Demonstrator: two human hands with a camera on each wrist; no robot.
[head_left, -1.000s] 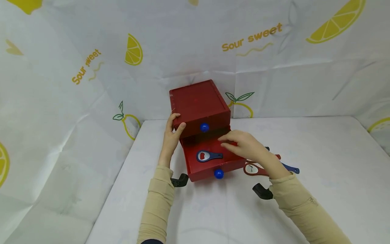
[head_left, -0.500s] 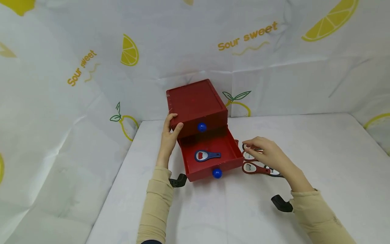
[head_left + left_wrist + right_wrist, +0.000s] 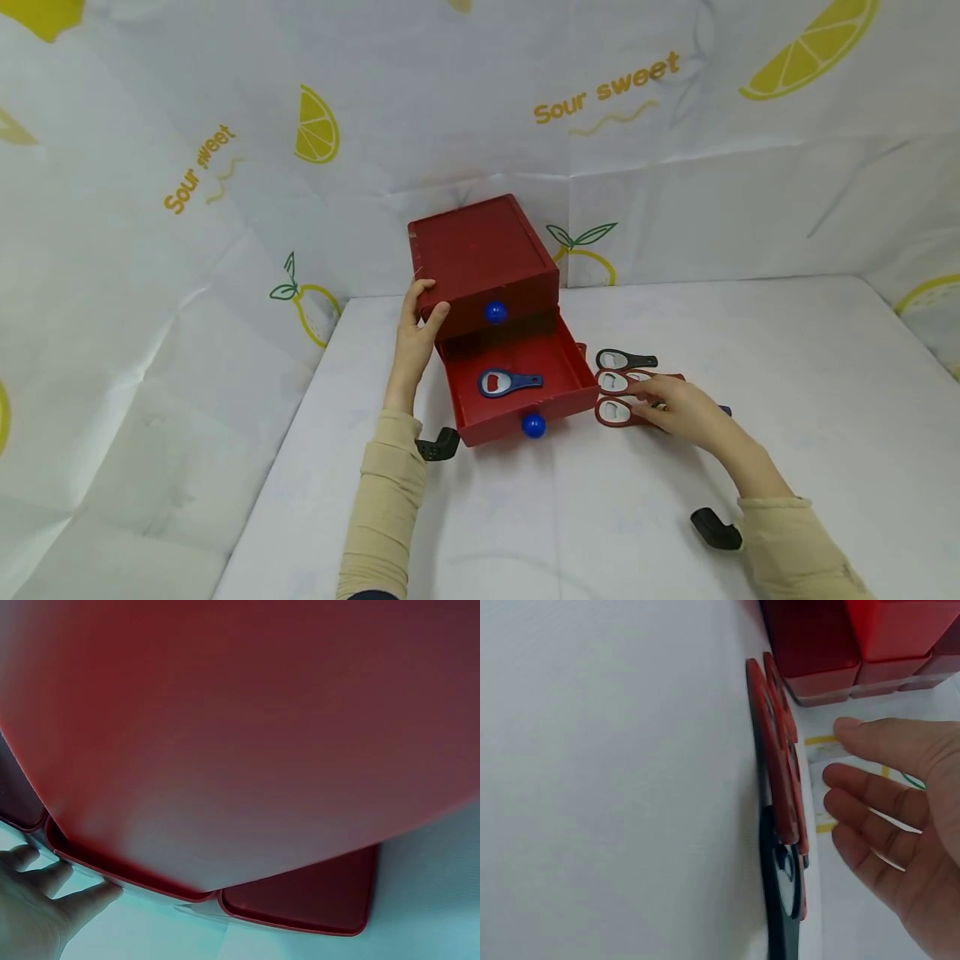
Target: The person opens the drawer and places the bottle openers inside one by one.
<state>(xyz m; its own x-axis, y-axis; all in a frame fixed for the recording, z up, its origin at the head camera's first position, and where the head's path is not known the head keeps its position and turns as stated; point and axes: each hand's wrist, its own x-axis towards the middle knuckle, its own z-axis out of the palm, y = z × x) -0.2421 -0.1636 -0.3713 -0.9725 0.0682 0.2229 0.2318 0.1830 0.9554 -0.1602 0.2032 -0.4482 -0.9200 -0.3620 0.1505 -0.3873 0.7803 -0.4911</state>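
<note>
My left hand grips the box; my right hand, fingers parted, seemingly empty, is by the openers: pick-up step, I judge; pinch next.

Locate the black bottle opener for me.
In the head view, the black bottle opener lies on the white table, to the right of the open red drawer and just beyond the red openers near the right hand.

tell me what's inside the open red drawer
A blue bottle opener lies in the open drawer. The drawer's back runs under the upper red box, so anything deeper in can't be seen.
</note>
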